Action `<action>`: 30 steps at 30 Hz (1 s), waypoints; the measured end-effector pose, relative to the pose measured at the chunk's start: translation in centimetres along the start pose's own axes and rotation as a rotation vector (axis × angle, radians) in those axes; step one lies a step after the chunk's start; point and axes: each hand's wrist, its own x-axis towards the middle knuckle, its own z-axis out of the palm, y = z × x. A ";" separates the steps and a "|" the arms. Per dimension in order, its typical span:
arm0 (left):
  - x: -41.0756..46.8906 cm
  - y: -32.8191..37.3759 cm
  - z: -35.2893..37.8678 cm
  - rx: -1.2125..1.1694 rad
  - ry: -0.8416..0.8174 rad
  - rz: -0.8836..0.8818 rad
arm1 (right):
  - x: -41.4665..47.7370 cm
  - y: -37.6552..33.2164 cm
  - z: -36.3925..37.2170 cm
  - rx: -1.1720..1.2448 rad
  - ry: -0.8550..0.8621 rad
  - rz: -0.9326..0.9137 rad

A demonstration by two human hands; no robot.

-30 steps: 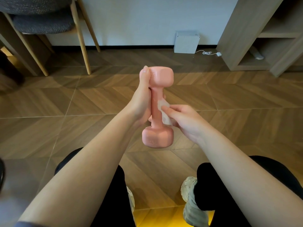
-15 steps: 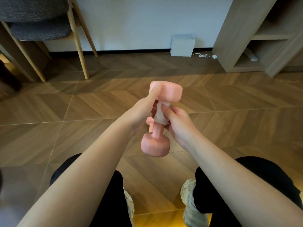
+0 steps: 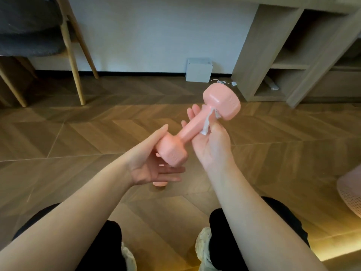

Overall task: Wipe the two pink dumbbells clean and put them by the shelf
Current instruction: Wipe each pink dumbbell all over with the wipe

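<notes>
Mid-wipe, as judged: pink coated dumbbell [image 3: 187, 130] tilted in air, well apart from pale wooden shelf [image 3: 252, 55]. Gripped at handle through white wipe [image 3: 207, 124] by right hand [image 3: 213, 147]; lower head cradled on straight-fingered left hand [image 3: 148, 169]. Placing by shelf not yet done

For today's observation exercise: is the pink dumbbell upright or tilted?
Tilted: the pink dumbbell slants, one head high to the right, the other low against the left hand, the right hand gripping its handle.
</notes>
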 end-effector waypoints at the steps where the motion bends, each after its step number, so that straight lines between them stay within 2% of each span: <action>1: 0.1 -0.2 0.4 0.007 -0.019 -0.002 | 0.0 -0.3 -0.1 -0.034 -0.022 -0.016; 5: 0.5 -0.6 1.4 0.093 0.041 0.174 | 0.3 -0.8 -0.7 -0.217 -0.061 -0.045; 8: 0.7 -0.4 1.1 0.204 0.098 0.342 | 0.5 -1.1 -0.7 -0.326 0.022 0.001; 11: 0.3 -0.3 0.8 0.298 0.143 0.438 | 0.6 -1.3 -1.2 -0.396 0.089 0.050; 15: 0.0 -0.5 0.9 0.382 0.145 0.502 | 0.5 -0.5 -1.2 -0.197 0.140 0.104; 21: 0.5 -0.8 1.2 0.535 0.103 0.625 | 0.8 -0.5 -1.1 0.102 0.191 0.076; 26: 0.4 -1.2 1.5 0.695 0.267 0.740 | 0.9 -0.8 -1.5 0.185 0.133 0.025; 28: 0.5 -1.0 1.6 0.719 0.237 0.780 | 0.9 -1.1 -1.7 0.196 0.094 -0.001; 30: 0.4 -0.4 1.8 0.693 0.123 0.693 | 0.8 -1.2 -1.9 0.206 0.028 -0.038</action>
